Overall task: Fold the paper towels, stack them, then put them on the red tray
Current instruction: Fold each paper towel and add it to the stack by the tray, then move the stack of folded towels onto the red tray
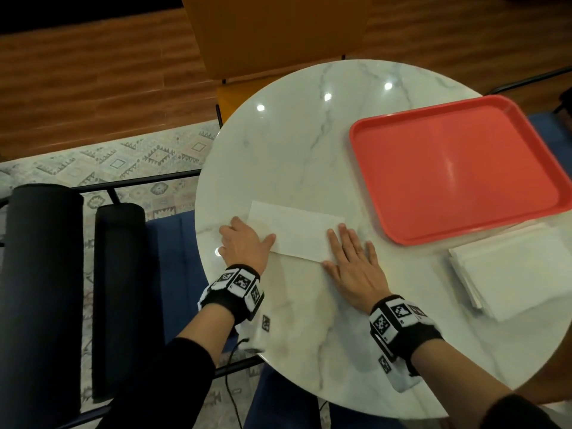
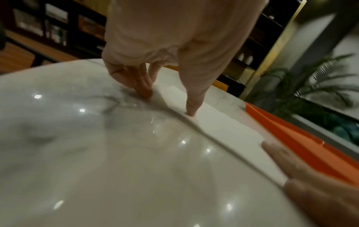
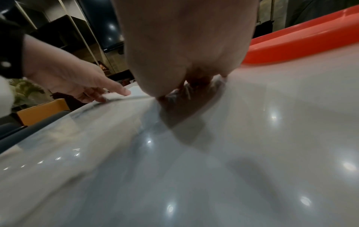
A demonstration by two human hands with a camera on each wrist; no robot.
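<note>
Wood floor (image 1: pixel 93 72), patterned rug (image 1: pixel 130 162), round marble table (image 1: pixel 294 144), orange chair (image 1: pixel 272 32)

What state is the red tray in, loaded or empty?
Empty. The head view shows the red tray bare; the paper towel lies on the table under both hands.

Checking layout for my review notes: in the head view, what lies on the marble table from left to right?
left hand → folded paper towel → right hand → red tray. The paper towel stack sits nearer, below the tray's right part.
</note>
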